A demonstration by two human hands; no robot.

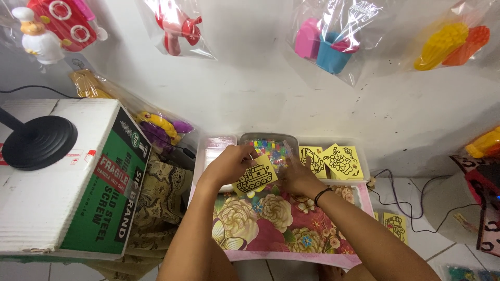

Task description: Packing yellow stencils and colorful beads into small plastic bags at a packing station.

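Observation:
My left hand (229, 164) holds a small yellow card (255, 176) printed with a black tank outline, tilted above a floral-patterned tray (276, 229). My right hand (298, 176), with a black band on its wrist, reaches beside the card and pinches what looks like a small clear plastic piece (288, 149). Just behind both hands stands a clear tub (268, 144) of small multicoloured pieces. More yellow outline cards (333, 160) lie in a white tray (361, 165) to the right of the tub.
A large cardboard box (78, 177) with a black round stand base (39, 141) on it sits at left. Bagged plastic toys (328, 44) hang on the white wall. Another yellow card (396, 225) and cables (411, 208) lie on the tiled floor at right.

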